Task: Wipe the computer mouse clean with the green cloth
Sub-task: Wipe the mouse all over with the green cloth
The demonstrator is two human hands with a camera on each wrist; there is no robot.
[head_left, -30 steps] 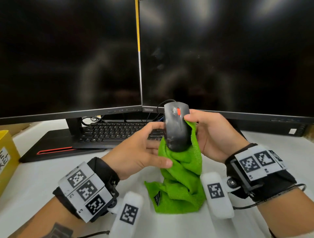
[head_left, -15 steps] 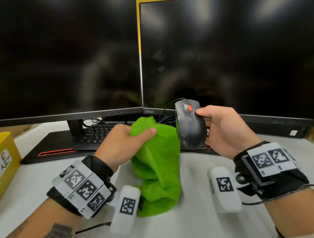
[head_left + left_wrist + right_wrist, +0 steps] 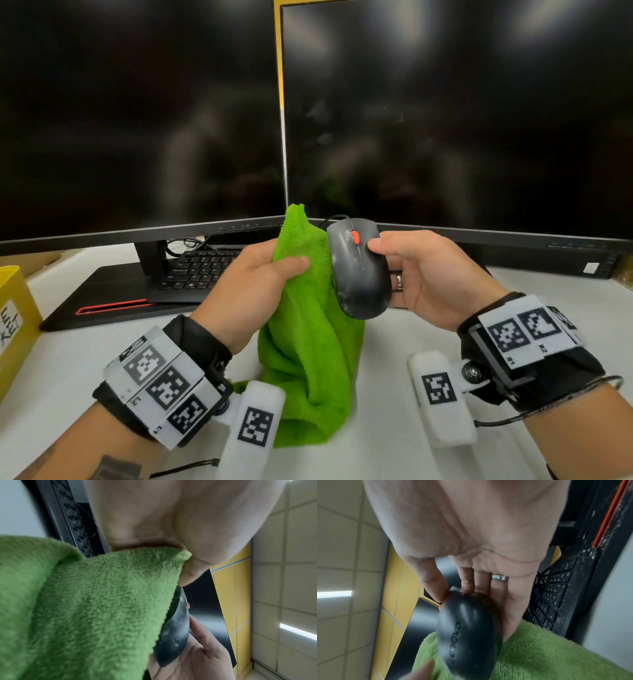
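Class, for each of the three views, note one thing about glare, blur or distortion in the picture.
Head view: soft ceiling-light glare smears across both dark monitors, whose edges bow from the wide lens. Left wrist view: the green cloth is sharp mid-frame but blurs towards the left edge. Right wrist view: the mouse shows soft highlights, and a fingertip at the bottom edge is out of focus.

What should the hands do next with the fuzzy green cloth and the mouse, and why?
Probably rub the green cloth, held by the left hand, down the mouse: pale smudges still show on its top, and the right hand holds it beside the cloth.
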